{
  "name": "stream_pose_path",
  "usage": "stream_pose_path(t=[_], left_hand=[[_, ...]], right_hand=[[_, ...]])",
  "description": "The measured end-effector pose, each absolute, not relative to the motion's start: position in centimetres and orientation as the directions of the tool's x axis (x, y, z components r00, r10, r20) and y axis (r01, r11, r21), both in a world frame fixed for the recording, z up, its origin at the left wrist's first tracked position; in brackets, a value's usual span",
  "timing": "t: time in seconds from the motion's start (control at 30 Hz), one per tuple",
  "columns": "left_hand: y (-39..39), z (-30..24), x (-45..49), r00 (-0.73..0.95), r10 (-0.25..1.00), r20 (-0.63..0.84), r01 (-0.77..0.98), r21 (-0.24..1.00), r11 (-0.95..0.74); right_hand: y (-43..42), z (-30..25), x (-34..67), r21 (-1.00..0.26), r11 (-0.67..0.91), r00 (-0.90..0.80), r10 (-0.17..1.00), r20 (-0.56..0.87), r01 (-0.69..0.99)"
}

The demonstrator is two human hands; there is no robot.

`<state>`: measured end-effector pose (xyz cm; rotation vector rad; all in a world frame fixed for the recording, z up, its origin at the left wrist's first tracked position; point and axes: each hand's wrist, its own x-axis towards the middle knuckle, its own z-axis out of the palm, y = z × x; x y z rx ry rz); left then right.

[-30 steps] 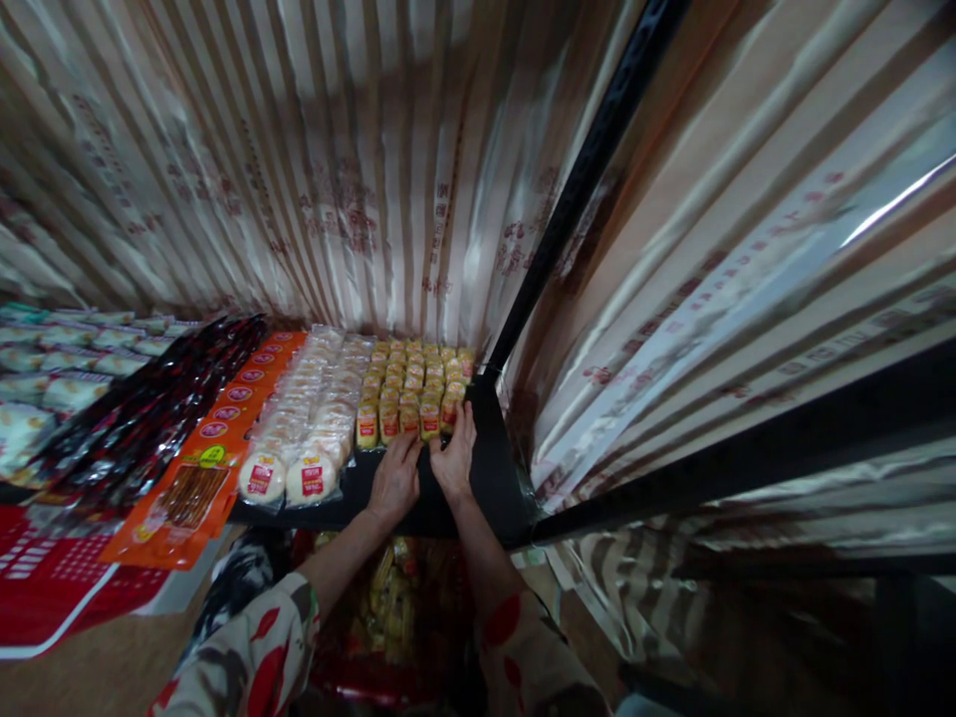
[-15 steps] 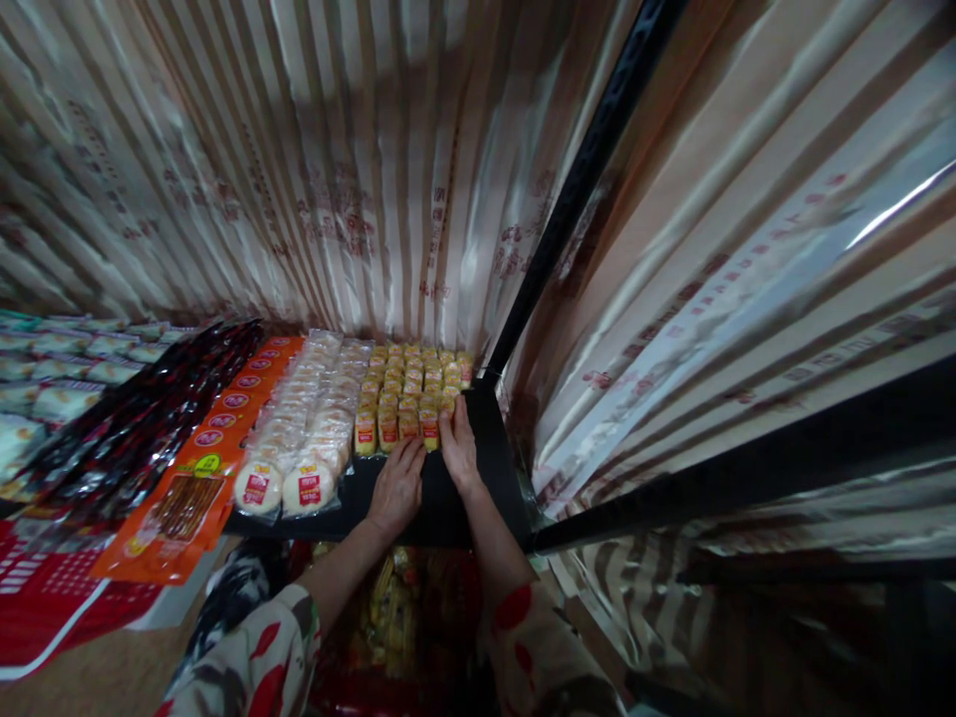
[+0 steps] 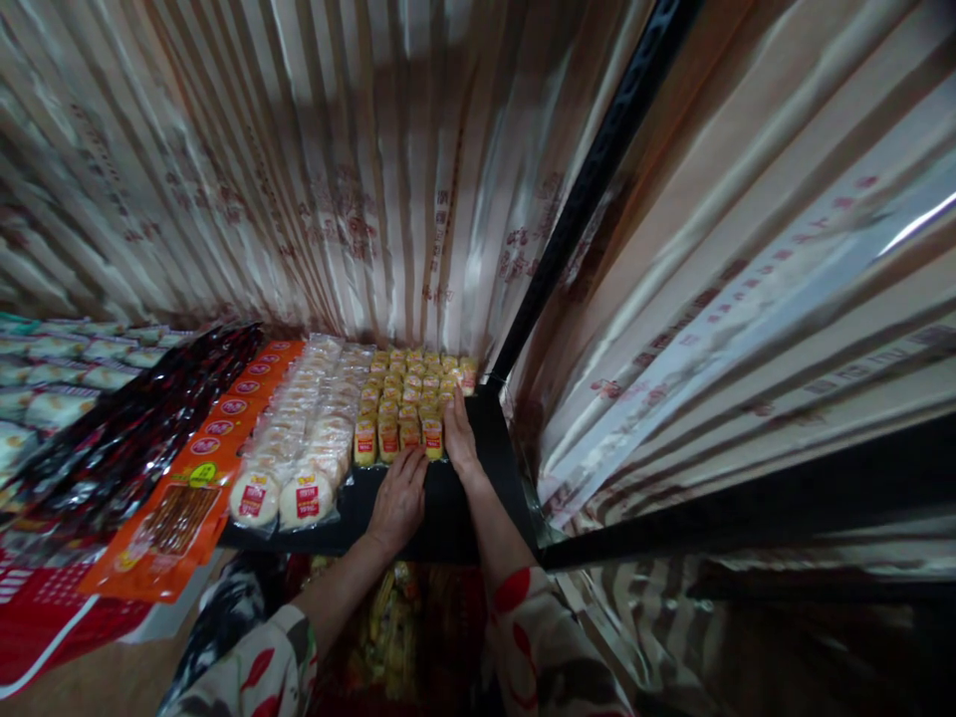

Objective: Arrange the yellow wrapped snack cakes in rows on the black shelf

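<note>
yellow packets (image 3: 389, 436): glossy plastic | shelf (image 3: 497, 448): smooth, matt | sleeve (image 3: 258, 657): cloth

Wrapped snacks (image 3: 409, 395) on black shelf (image 3: 499, 453)

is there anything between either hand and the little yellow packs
Nothing visible is in the way. The left hand has its fingertips right at the front row of yellow packs, and the right hand lies along their right side. The white round packs sit off to the left, clear of both hands.
</note>
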<state>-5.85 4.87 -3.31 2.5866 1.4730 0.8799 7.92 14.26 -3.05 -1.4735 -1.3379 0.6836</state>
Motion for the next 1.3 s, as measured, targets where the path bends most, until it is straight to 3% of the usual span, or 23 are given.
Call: stream_pose_path(t=[0.17,0.4,0.63,0.87,1.3], left_hand=[[4.9,-3.5,-5.8,0.378,0.809,0.450,0.790,0.299,-0.535],[5.0,-3.6,-5.8,0.375,0.822,0.429,0.794,0.309,-0.523],[4.9,-3.4,-5.6,0.364,0.848,0.385,0.802,0.334,-0.496],[5.1,-3.5,-5.6,0.367,0.848,0.382,0.789,0.356,-0.502],[5.0,-3.1,-5.4,0.353,0.859,0.372,0.781,0.389,-0.489]], right_hand=[[14.6,-2.9,8.3,-0.916,0.133,0.280,0.927,0.251,0.379],[15.5,-2.0,8.5,-0.956,0.085,0.240,0.958,0.155,0.281],[16.3,-1.8,9.0,-0.968,0.106,0.293,0.941,0.172,0.229],[16.6,-2.5,8.0,-0.948,0.073,0.242,0.958,0.153,0.311],[17.1,-2.7,7.6,-0.956,0.065,0.252,0.958,0.140,0.286]])
